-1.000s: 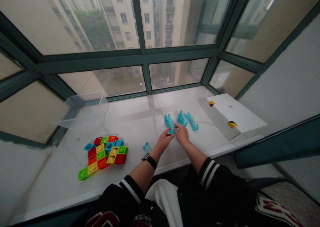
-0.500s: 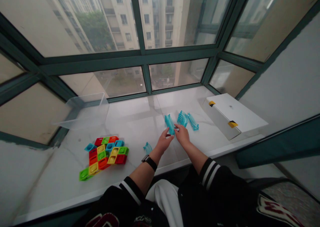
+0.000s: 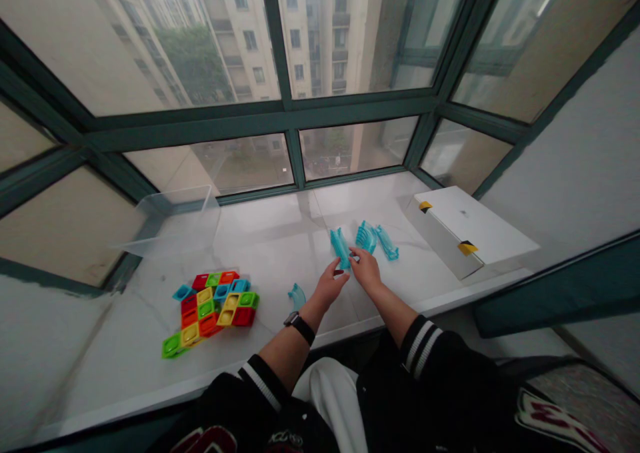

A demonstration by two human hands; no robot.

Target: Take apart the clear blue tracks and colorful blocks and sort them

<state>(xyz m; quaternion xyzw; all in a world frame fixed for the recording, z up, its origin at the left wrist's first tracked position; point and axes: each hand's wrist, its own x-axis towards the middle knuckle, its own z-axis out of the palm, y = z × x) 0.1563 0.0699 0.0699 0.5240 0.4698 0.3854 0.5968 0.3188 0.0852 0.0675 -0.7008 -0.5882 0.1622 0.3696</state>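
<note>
The left hand (image 3: 329, 286) and the right hand (image 3: 366, 270) appear to grasp, with fingertips, the near end of the long blue piece (image 3: 339, 244); how firmly, I cannot tell. It is at the middle of the white ledge (image 3: 265, 240). If one hand presses harder, the piece could twist and slip out. Just to the right lie the ribbed curved piece (image 3: 367, 238) and the slim blue piece (image 3: 387, 243); a sideways move could push them. At near left, the small curved piece (image 3: 297, 296) could be knocked by a lowered forearm.
</note>
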